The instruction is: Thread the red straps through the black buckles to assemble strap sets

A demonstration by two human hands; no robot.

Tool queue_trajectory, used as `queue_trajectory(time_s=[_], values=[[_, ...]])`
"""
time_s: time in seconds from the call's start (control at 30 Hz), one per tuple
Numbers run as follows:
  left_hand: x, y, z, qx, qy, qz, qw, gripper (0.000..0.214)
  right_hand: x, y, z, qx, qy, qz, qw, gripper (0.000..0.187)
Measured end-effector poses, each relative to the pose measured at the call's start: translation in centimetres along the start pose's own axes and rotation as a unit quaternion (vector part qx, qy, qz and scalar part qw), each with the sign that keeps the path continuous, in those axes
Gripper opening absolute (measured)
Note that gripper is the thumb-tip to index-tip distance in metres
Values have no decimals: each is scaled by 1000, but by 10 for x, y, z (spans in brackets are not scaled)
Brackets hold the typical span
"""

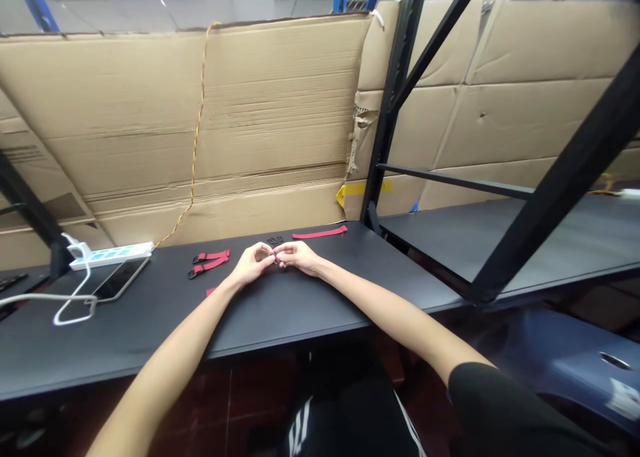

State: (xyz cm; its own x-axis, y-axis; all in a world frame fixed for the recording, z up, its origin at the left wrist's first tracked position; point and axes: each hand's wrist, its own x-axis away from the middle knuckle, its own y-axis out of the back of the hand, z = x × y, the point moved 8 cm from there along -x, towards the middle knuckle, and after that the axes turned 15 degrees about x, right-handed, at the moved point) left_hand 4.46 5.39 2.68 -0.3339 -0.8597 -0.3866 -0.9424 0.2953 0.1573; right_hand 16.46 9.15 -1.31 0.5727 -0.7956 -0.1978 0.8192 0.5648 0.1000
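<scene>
My left hand (254, 262) and my right hand (298, 255) meet over the black table (280, 310), fingers pinched together on a red strap (212, 290) whose end shows below my left wrist. A small black buckle (275, 241) lies just behind my fingers. A finished red strap with black buckles (210, 260) lies to the left of my left hand. A plain red strap (320, 233) lies flat behind my right hand.
A white power strip (111, 255) with a white cable (60, 303) and a phone (117, 280) sit at the left. Cardboard sheets (240, 123) stand behind the table. A black shelf frame (395, 97) rises at the right, with a blue chair (565, 363) below.
</scene>
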Motion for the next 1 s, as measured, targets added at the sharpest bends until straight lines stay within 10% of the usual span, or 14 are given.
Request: queue_trajectory(time_s=[1.0], values=[[8, 13, -13, -136, -18, -110, 984, 26, 8, -13, 16, 31, 45, 5, 998, 50]])
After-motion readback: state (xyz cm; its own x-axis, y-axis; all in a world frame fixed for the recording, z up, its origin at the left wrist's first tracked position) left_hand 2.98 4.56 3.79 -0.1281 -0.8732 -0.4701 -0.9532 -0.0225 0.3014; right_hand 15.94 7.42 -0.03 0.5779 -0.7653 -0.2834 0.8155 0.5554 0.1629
